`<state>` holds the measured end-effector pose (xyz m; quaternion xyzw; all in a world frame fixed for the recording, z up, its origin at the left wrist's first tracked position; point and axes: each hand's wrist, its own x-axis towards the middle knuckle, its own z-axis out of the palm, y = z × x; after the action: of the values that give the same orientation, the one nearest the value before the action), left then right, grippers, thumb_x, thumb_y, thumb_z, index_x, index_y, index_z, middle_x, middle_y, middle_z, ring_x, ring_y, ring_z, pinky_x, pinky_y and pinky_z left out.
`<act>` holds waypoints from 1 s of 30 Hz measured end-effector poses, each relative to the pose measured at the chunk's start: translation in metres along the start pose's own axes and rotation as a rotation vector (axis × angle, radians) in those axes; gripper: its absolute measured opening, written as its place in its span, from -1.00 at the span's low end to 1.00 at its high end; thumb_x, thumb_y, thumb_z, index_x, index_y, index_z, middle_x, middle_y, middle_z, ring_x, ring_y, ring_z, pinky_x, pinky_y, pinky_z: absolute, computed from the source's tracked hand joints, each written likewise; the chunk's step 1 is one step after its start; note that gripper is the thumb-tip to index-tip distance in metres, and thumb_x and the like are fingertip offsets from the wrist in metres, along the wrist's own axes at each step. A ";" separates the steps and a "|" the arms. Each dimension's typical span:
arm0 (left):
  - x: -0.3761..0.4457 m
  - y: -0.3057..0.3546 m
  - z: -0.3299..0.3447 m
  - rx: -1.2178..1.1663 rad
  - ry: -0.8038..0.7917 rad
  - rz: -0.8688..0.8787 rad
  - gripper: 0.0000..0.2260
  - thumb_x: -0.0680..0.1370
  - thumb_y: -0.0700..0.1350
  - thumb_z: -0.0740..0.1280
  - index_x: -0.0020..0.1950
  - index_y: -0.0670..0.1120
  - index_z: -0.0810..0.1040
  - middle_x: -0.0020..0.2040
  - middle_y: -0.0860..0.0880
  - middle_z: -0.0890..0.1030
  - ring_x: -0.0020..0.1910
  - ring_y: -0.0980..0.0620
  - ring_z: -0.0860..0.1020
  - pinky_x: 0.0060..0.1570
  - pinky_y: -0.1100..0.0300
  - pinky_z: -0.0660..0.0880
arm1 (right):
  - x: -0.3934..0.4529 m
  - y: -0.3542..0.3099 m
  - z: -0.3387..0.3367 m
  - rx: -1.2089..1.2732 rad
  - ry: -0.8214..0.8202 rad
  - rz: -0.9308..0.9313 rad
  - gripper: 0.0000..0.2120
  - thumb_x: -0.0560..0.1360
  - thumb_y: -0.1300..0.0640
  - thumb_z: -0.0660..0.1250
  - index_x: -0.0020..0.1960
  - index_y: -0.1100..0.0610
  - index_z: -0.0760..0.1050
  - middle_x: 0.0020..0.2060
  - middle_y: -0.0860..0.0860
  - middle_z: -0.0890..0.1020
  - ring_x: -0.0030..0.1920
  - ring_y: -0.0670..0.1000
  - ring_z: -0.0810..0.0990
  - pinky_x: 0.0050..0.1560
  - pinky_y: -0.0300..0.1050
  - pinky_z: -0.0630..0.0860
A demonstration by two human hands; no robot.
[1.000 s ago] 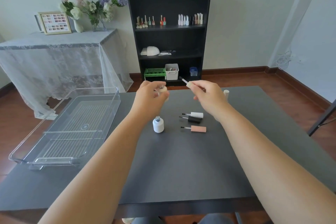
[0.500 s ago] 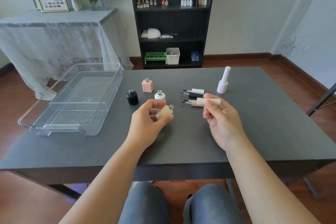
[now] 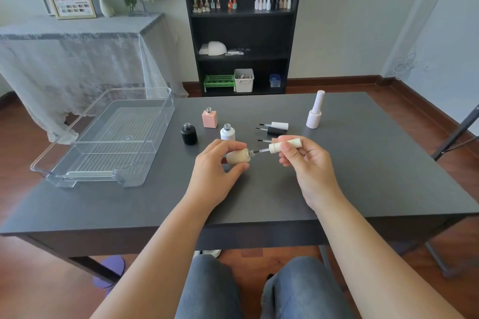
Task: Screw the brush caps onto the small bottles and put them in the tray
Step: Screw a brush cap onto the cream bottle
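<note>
My left hand [image 3: 216, 171] grips a small beige bottle [image 3: 238, 156] tipped on its side, neck pointing right. A cream ribbed brush cap [image 3: 284, 145] is pinched in my right hand [image 3: 308, 163], its brush tip at the bottle's neck. On the dark table stand three uncapped bottles: pink [image 3: 209, 118], black [image 3: 189, 134] and white [image 3: 227, 132]. A white cap [image 3: 278, 125] and a black cap [image 3: 274, 131] lie behind my hands, with a third brush [image 3: 264, 140] partly hidden. The clear tray [image 3: 108, 137] sits at the left with nothing in it.
A capped white bottle [image 3: 315, 111] stands at the table's far right. Beyond the grey table [image 3: 363, 176] is a black shelf [image 3: 243, 26] with bottles and bins. A lace-covered side table [image 3: 77, 41] with flowers is at the back left.
The camera has tilted down and my hands have come nearer the table's front. The cap has moved in from apart, so its brush tip now meets the beige bottle's neck.
</note>
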<state>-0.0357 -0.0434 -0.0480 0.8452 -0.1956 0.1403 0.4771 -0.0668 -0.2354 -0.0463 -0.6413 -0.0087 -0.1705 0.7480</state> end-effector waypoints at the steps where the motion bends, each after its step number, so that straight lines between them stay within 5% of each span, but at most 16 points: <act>1: 0.000 0.000 0.000 0.004 -0.001 0.006 -0.71 0.41 -0.19 0.52 0.09 0.04 0.63 0.04 0.17 0.58 0.00 0.23 0.55 -0.03 0.52 0.40 | 0.000 0.001 0.000 -0.004 -0.002 -0.001 -0.91 0.51 0.14 0.39 -0.06 0.01 0.66 -0.18 -0.02 0.70 -0.25 -0.09 0.58 -0.19 -0.26 0.55; 7: 0.000 -0.001 0.000 0.018 0.001 0.021 -0.71 0.41 -0.18 0.52 0.10 0.03 0.63 0.04 0.19 0.57 0.00 0.24 0.54 -0.03 0.53 0.38 | 0.000 0.002 0.000 -0.057 -0.038 -0.005 -0.88 0.52 0.15 0.37 0.02 0.13 0.63 -0.20 -0.07 0.70 -0.25 -0.11 0.57 -0.18 -0.28 0.54; 12: -0.001 0.000 -0.001 0.011 -0.009 0.064 -0.71 0.41 -0.20 0.52 0.10 0.01 0.63 0.03 0.17 0.58 -0.01 0.24 0.53 -0.03 0.50 0.40 | -0.001 0.002 0.001 -0.095 -0.101 -0.008 -0.90 0.52 0.19 0.37 0.00 0.05 0.63 -0.21 -0.12 0.70 -0.26 -0.16 0.59 -0.15 -0.33 0.52; 21: -0.003 0.001 -0.002 -0.009 -0.054 0.168 -0.72 0.45 -0.23 0.49 0.15 -0.08 0.63 0.04 0.05 0.59 -0.02 0.20 0.53 0.01 0.41 0.41 | -0.002 0.001 0.002 -0.305 -0.180 -0.026 -0.69 0.46 0.32 0.42 -0.04 -0.10 0.64 0.14 0.02 0.60 0.01 -0.09 0.62 0.12 -0.20 0.52; 26: -0.002 0.000 -0.002 -0.044 -0.112 0.156 -0.73 0.48 -0.19 0.47 0.17 -0.06 0.63 0.03 0.07 0.60 -0.04 0.21 0.53 -0.02 0.41 0.41 | -0.004 -0.001 -0.002 -0.627 -0.169 -0.292 -0.67 0.40 0.41 0.45 -0.05 -0.02 0.63 0.05 -0.01 0.64 0.09 -0.07 0.61 0.14 -0.40 0.41; 30: -0.001 -0.003 -0.001 -0.115 -0.147 0.076 -0.75 0.49 -0.11 0.46 0.16 0.05 0.62 0.01 0.13 0.63 -0.07 0.16 0.58 -0.06 0.42 0.46 | -0.005 -0.005 -0.006 -0.744 -0.171 -0.495 -0.78 0.37 0.41 0.48 -0.06 0.17 0.66 -0.06 -0.01 0.68 0.14 0.07 0.61 0.20 -0.12 0.49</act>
<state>-0.0351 -0.0413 -0.0500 0.8165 -0.2697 0.0843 0.5035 -0.0738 -0.2408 -0.0438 -0.8568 -0.1616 -0.2822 0.4001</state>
